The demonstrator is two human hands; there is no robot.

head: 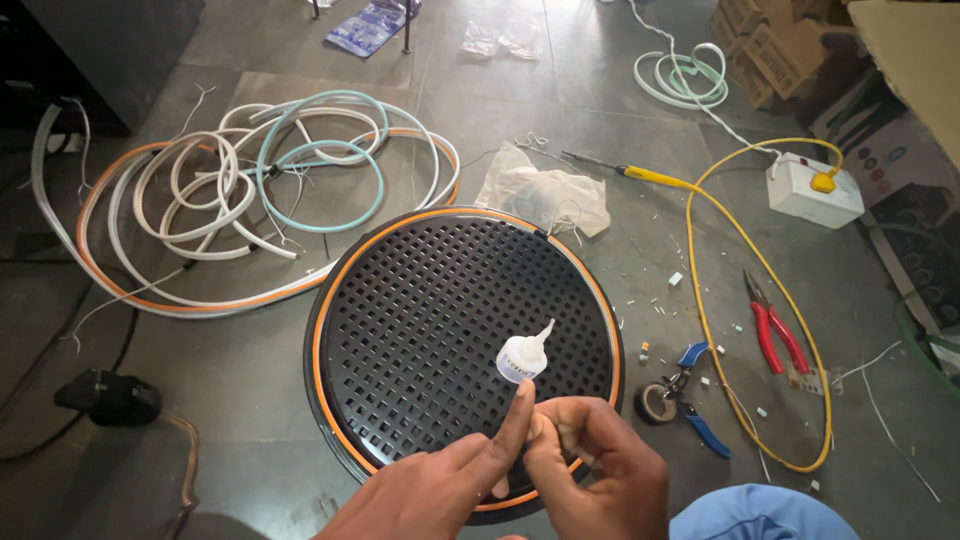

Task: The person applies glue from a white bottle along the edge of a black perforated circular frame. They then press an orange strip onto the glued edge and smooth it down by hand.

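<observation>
Upright but tilted, the glue bottle (522, 357) points its nozzle up-right, both hands' fingers (517, 415) pinching its base.

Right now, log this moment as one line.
left hand: forefinger on small white bottle | right hand: pinched beside it | under: black round grid panel, orange rim strip | nearby: red pliers
</observation>
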